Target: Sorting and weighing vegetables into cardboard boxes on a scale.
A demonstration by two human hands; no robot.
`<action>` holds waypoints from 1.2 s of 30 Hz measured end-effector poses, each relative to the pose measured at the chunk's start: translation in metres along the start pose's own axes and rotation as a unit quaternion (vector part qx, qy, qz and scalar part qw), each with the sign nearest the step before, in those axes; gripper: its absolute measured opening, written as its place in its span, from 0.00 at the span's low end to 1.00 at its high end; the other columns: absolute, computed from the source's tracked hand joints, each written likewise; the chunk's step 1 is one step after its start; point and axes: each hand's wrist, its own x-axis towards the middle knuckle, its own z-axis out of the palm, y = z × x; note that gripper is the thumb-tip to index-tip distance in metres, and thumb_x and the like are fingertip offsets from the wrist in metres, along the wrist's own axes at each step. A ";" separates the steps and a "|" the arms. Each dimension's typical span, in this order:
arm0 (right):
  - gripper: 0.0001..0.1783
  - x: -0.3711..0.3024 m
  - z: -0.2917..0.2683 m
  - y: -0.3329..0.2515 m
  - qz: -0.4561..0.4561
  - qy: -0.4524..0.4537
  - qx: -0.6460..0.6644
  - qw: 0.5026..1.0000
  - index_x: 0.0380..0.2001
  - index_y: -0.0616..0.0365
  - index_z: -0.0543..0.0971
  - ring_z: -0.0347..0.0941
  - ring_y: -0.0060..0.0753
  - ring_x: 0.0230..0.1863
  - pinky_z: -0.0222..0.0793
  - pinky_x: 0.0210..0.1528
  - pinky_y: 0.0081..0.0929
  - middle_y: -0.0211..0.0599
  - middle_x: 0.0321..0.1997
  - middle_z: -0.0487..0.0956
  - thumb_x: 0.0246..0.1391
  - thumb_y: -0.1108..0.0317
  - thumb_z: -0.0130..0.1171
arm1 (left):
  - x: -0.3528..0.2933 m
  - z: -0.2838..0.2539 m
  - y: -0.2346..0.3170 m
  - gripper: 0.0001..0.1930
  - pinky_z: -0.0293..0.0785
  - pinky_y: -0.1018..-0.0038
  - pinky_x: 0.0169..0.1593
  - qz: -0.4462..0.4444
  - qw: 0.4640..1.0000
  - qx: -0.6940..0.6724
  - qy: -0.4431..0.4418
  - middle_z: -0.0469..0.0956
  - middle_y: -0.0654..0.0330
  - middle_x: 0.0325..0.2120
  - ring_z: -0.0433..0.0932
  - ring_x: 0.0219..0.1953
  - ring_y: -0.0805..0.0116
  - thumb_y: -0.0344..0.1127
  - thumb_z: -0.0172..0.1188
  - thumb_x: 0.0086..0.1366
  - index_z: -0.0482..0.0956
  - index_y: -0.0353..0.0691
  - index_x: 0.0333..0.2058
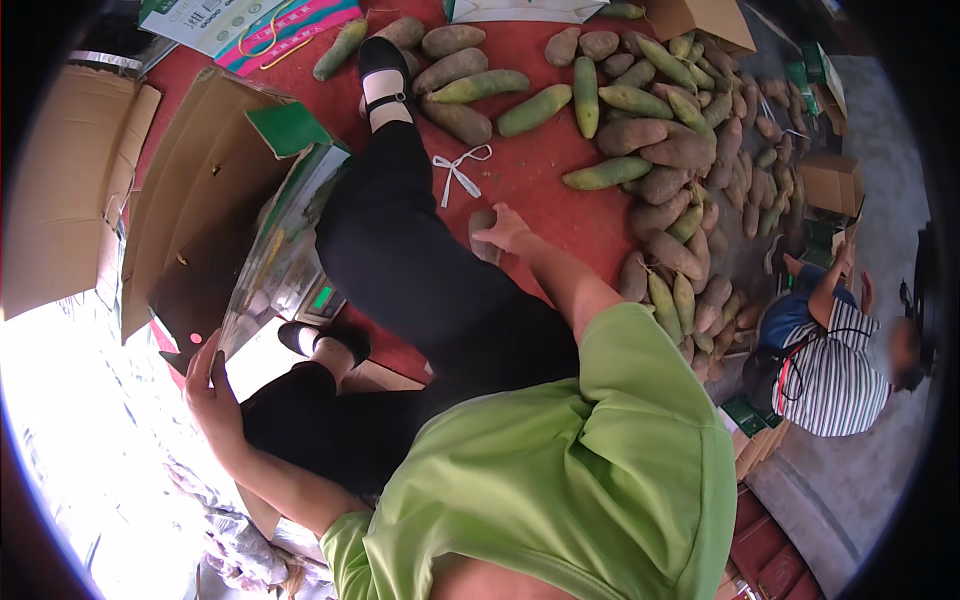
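Observation:
My right hand is closed round a brownish radish just above the red mat. On the other side, my left hand grips the near edge of an upright, open cardboard box between thumb and fingers. The lower inside of that box is dark. A scale with a lit green display shows beside the box, close to my foot. To the right of my right hand lies a large heap of brown and green radishes. Several looser green radishes lie beyond my leg.
A white tied string lies on the red mat. My outstretched leg runs between box and heap. More cardboard stands at far left; printed boxes lie at the back. Another person in stripes sits at right.

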 end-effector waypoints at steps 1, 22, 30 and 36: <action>0.50 0.001 0.004 -0.005 -0.001 0.023 -0.032 0.999 0.59 0.63 0.60 0.73 0.49 0.50 0.70 0.52 0.38 0.54 0.51 0.73 0.36 0.49 0.69 | -0.001 -0.001 -0.001 0.14 0.71 0.70 0.49 0.008 1.000 0.000 -0.001 0.80 0.53 0.41 0.78 0.45 0.60 0.23 0.51 0.62 0.78 0.38 0.47; 0.36 0.002 -0.076 -0.008 -0.191 0.146 0.248 0.938 0.52 0.61 0.64 0.72 0.34 0.44 0.70 0.45 0.30 0.40 0.47 0.72 0.39 0.70 0.70 | -0.007 -0.012 0.011 0.17 0.72 0.64 0.47 0.037 0.998 -0.051 0.031 0.80 0.53 0.38 0.77 0.42 0.52 0.19 0.53 0.51 0.81 0.39 0.40; 0.39 -0.112 -0.228 -0.193 -0.392 0.270 0.307 0.824 0.58 0.63 0.61 0.64 0.32 0.56 0.61 0.58 0.29 0.40 0.56 0.68 0.42 0.77 0.67 | -0.009 -0.014 0.009 0.17 0.72 0.64 0.47 0.037 0.998 -0.044 0.031 0.80 0.53 0.38 0.77 0.42 0.52 0.21 0.53 0.53 0.80 0.39 0.41; 0.36 -0.209 -0.255 -0.317 -0.604 0.148 0.326 0.712 0.56 0.62 0.64 0.68 0.37 0.55 0.66 0.57 0.33 0.43 0.54 0.70 0.41 0.81 0.64 | -0.009 -0.014 0.009 0.15 0.73 0.65 0.45 0.041 0.998 -0.033 0.029 0.79 0.52 0.38 0.77 0.41 0.52 0.22 0.54 0.55 0.80 0.39 0.42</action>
